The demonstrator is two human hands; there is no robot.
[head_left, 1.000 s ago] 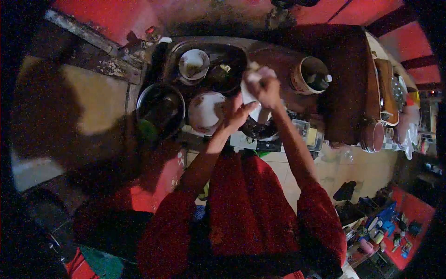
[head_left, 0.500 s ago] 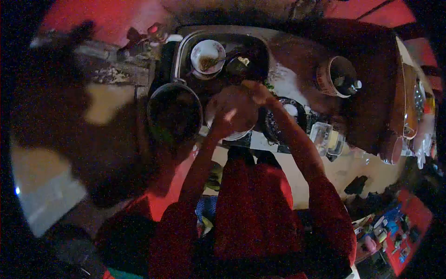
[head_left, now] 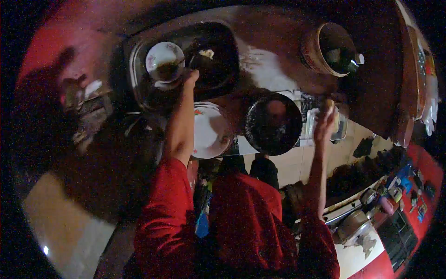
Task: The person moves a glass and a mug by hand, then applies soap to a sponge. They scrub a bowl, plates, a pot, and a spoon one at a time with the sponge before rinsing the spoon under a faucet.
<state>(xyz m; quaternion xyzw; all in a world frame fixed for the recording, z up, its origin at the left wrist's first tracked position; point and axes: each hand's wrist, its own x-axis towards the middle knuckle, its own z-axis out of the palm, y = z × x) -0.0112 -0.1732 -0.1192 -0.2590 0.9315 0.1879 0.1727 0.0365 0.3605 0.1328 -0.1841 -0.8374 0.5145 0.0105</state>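
My left hand (head_left: 191, 78) is at the right edge of a white floral bowl (head_left: 160, 52), its fingers drawn together. What they hold, if anything, is too dark to make out. The bowl has brownish food in it and sits in a black tray (head_left: 231, 44), left of a dark dish with a pale piece on it. Farther right, my right hand (head_left: 325, 124) is over a clear plastic container (head_left: 342, 128); motion blur hides its grip. Between my arms lie stacked white flower-patterned plates (head_left: 207, 132) and a round black pan (head_left: 272, 128).
A tub (head_left: 313, 53) stands at the back right, with a dark bottle with a white cap (head_left: 359, 58) in it. The dark work surface ends just in front of the plates. Below, at the lower right, are a pot (head_left: 354, 225) and cluttered small items.
My hands were close together over the round plate in the middle; they have moved apart, left to the bowl, right to the plastic container. The view has shifted, and the plates are now uncovered.
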